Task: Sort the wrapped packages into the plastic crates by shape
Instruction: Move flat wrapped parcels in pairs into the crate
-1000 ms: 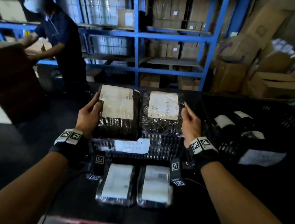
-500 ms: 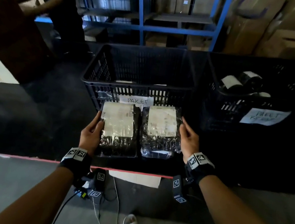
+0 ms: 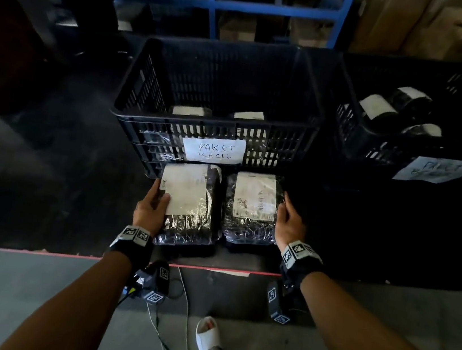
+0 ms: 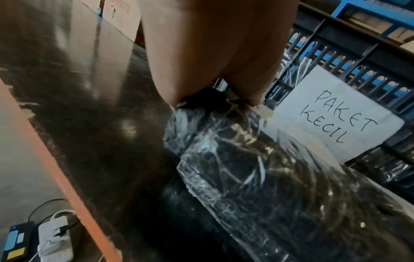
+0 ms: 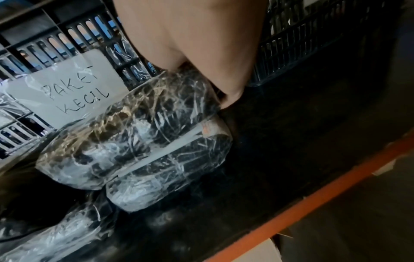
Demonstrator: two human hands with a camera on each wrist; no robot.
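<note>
Resting side by side near the desk's [image 3: 45,178] front edge, just before the crate [image 3: 216,125] labelled PAKET KECIL [image 3: 213,152]: two wrapped packages. Left package [image 3: 190,201], left hand [image 3: 151,208] grip holding its outer side, thumb on the white label. Right package [image 3: 252,207], right hand [image 3: 291,223] grip holding its outer side. Second crate [image 3: 406,146] at the desk's right, holding rolled packages [image 3: 381,107].

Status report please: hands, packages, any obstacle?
Left hand grips left package. Right hand holds right package. Both on table, before PAKET KECIL crate. Nothing blocks.
</note>
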